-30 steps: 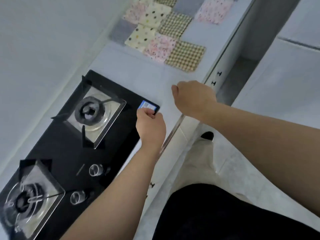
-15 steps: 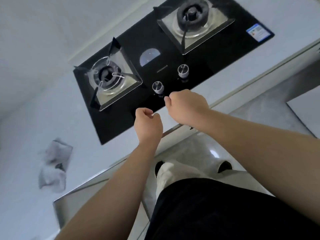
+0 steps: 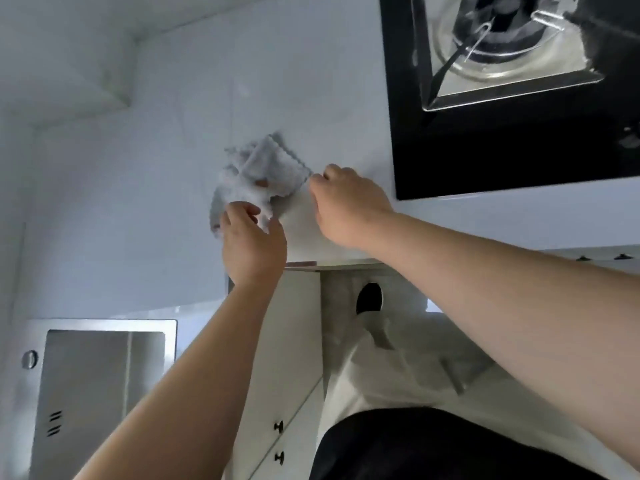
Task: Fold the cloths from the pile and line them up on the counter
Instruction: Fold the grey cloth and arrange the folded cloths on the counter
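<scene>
Head view:

1. Cloth pile: crumpled, pale grey with scalloped edges. It lies on the white counter, directly ahead of both sets of fingertips.
2. Left hand: the fingers are curled over the near edge of the pile and grip the fabric there.
3. Right hand: the fingers are clenched, and their tips pinch the pile's right-hand corner.
4. The two hands are near each other but apart, with bare counter between them.
5. Hob: black glass, beyond and to the right of the right fingers. One burner is visible.
6. Sink: steel, well behind and to the left of the left fingers.
7. Drawer knobs: dark, on the cabinet front below the left wrist.
</scene>
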Action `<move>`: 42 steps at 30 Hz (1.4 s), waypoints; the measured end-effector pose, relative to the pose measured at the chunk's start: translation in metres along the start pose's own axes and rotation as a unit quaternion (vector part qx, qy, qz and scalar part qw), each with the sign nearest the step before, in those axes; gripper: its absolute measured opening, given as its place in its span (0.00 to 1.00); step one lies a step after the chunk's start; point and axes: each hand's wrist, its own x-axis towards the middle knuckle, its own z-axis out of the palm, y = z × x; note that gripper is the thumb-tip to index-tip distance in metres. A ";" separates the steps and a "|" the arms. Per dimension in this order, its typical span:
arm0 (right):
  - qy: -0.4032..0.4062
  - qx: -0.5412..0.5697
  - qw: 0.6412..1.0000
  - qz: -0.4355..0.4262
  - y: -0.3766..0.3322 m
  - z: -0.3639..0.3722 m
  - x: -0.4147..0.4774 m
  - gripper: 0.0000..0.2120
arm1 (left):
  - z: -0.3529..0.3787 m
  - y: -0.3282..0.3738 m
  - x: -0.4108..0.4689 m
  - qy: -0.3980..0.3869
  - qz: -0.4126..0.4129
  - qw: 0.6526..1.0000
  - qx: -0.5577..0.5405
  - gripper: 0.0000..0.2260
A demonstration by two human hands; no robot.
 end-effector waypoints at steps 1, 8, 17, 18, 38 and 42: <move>0.012 -0.018 1.000 -0.021 -0.006 0.006 0.009 0.10 | 0.000 -0.011 0.001 -0.005 -0.001 1.000 0.015 0.10; 0.082 -0.102 0.987 -0.090 -0.005 0.052 0.051 0.16 | 0.021 -0.057 -0.002 0.022 0.037 0.997 0.057 0.13; 0.161 0.029 0.982 -0.095 0.014 0.016 0.042 0.09 | 0.017 -0.044 0.001 0.175 0.115 0.977 0.038 0.10; 0.182 0.032 0.977 -0.105 0.016 0.009 0.042 0.08 | 0.017 -0.041 0.005 0.189 0.123 0.974 0.028 0.10; 0.333 0.033 0.939 -0.085 0.010 -0.099 -0.144 0.09 | -0.101 -0.001 -0.079 0.121 0.314 0.926 -0.171 0.07; 0.307 -0.030 0.949 -0.067 0.013 -0.119 -0.166 0.12 | -0.114 0.006 -0.081 0.084 0.334 0.930 -0.131 0.18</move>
